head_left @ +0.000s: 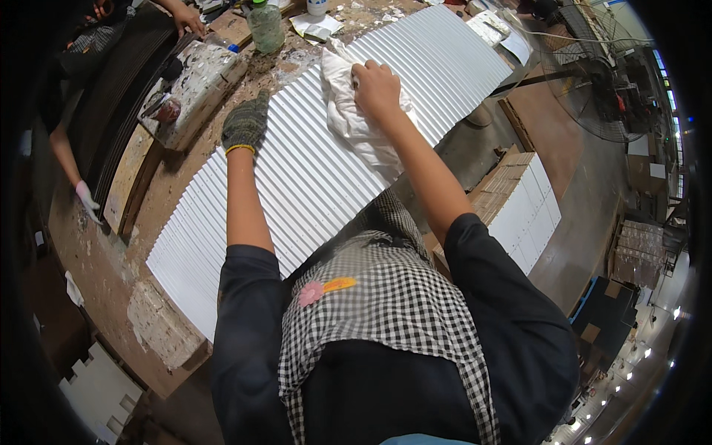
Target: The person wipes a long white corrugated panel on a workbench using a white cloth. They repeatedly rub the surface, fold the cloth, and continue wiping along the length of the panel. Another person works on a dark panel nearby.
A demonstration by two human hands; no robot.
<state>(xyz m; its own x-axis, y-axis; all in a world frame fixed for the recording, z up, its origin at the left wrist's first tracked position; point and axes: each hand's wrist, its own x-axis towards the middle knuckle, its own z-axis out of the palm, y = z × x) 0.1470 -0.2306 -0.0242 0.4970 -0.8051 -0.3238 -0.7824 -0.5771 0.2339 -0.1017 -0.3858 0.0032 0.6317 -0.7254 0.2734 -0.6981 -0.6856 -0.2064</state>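
A long white ribbed panel (pixel 319 167) lies slantwise over the workbench, its far end toward the upper right. My left hand (pixel 245 124), in a dark knitted glove with a yellow cuff edge, rests at the panel's far long edge with its fingers stretched forward. Bare and bent at the fingers, my right hand (pixel 377 89) grips a bunched white cloth (pixel 348 111) against the ribs. Part of the cloth hangs down across the panel toward its near edge.
A paint-spattered block (pixel 215 70) stands beyond my left hand, near a cloudy green bottle (pixel 267 28). Across the bench works another person, with a gloved hand (pixel 87 200) at the left. A large fan (pixel 593 74) and stacked white-faced boards (pixel 523 211) stand to the right.
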